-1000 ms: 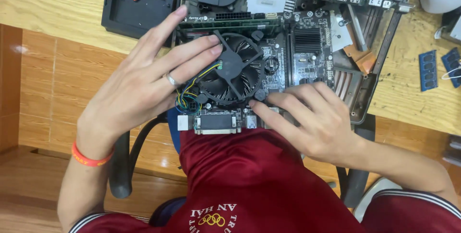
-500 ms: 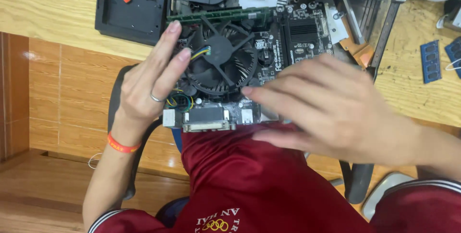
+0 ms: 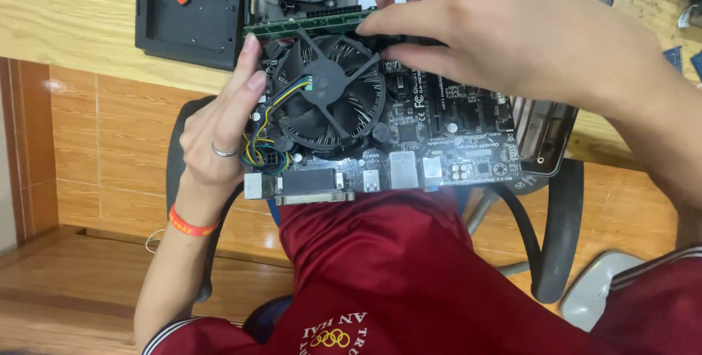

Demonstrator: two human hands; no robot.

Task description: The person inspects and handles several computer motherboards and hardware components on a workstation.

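The green memory stick (image 3: 311, 24), lying left-to-right, is pinched at its right end by the right hand (image 3: 512, 33); the motherboard (image 3: 439, 128) is steadied by the spread left hand (image 3: 219, 136).

black fan (image 3: 329, 95), green memory stick (image 3: 307, 24), orange wristband (image 3: 191, 225)

Your motherboard (image 3: 439, 136) sits on your lap, its far edge against the surface (image 3: 73, 11). The fan (image 3: 329, 92) lies on its left half, the memory stick (image 3: 307, 24) along the edge behind the fan. Your left hand (image 3: 219, 136) flanks the board's left side; your right hand (image 3: 512, 33) is over the stick's right end. A case (image 3: 190, 11) lies behind-left on the surface.
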